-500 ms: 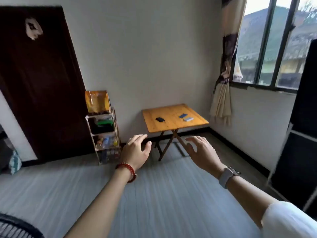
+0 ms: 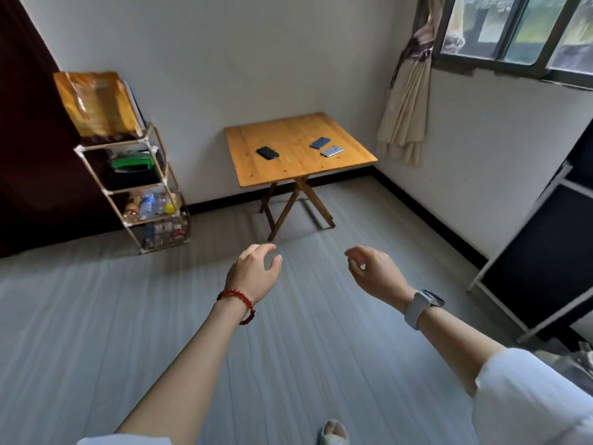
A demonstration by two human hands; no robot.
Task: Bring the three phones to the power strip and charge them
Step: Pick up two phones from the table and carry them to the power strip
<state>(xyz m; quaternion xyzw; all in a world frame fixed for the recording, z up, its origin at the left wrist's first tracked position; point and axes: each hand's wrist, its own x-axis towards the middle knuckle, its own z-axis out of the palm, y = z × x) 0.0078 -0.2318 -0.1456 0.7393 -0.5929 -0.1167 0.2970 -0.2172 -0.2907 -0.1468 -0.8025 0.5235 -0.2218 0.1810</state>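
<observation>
Ahead on the wooden desk (image 2: 288, 170) lie the three phones: the black phone (image 2: 267, 152) to the left, the blue phone (image 2: 320, 142) and silver phone (image 2: 331, 151) close together at right. Both my left hand (image 2: 255, 272) and right hand (image 2: 375, 270) hang loose-fingered and empty, raised to reach them. No power strip shows.

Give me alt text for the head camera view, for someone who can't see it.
Three phones, black phone, blue phone and silver phone, lie on a wooden folding table by the wall. The left hand and right hand hang empty over the grey floor, short of it.
</observation>
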